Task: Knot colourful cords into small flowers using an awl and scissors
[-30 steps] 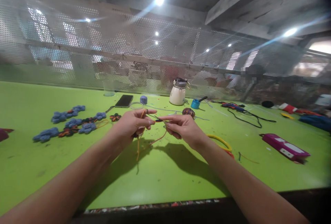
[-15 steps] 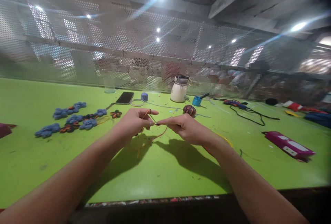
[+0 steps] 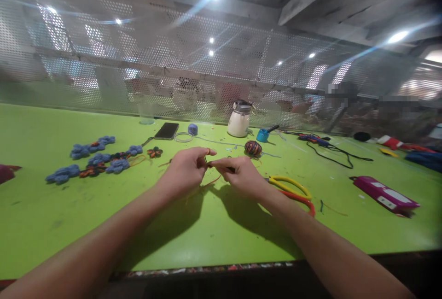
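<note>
Above the green table my left hand (image 3: pixel 188 168) is closed in a pinch on yarn (image 3: pixel 208 152), a dark and orange strand that runs over its forefinger. My right hand (image 3: pixel 243 177) is closed around a thin crochet hook (image 3: pixel 228 168), its tip meeting the yarn at my left fingertips. The small piece of work between the fingers is mostly hidden. A reddish yarn tail (image 3: pixel 213 181) hangs below the hands. Just behind my right hand lies a multicoloured yarn ball (image 3: pixel 253 148). Scissors (image 3: pixel 290 188) with yellow and red-orange handles lie partly under my right wrist.
Blue and dark-orange crocheted flowers (image 3: pixel 98 160) lie at left, near a phone (image 3: pixel 166 131) and a small blue yarn ball (image 3: pixel 192 129). A white jug (image 3: pixel 239 119), a turquoise pot (image 3: pixel 263 135), a corded glue gun (image 3: pixel 314 138) and a magenta box (image 3: pixel 385 194) stand or lie farther right.
My left hand has turned, and its fingers have drawn closer to my right hand. My right hand and forearm have shifted slightly left, so more of the scissors shows.
</note>
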Motion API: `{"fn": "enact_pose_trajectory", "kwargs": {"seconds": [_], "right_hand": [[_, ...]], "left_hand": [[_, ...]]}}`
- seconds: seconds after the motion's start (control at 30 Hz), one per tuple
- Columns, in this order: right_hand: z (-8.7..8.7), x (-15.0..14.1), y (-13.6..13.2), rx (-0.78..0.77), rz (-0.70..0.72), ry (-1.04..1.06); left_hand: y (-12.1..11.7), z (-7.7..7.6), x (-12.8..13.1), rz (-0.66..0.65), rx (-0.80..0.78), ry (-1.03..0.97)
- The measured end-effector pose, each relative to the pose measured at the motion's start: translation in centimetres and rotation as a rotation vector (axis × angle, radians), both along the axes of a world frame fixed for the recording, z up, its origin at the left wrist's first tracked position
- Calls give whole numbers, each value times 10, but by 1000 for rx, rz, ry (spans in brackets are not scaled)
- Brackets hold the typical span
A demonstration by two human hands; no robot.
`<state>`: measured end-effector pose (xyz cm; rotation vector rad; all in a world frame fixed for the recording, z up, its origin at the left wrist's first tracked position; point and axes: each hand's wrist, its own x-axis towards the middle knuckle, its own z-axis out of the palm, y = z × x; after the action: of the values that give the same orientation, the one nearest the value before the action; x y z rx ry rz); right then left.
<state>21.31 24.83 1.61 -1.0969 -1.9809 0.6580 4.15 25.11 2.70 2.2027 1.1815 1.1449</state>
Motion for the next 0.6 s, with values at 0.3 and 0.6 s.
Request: {"fn": "enact_pose_trajectory", "kwargs": {"seconds": [0.3, 0.6], "right_hand": [[-5, -20, -11, -504, 8, 777], [-4, -9, -5, 9, 40, 355]], "left_hand": [[-3, 0, 3, 22, -130, -410], [0, 14, -12, -223, -692, -756]]}}
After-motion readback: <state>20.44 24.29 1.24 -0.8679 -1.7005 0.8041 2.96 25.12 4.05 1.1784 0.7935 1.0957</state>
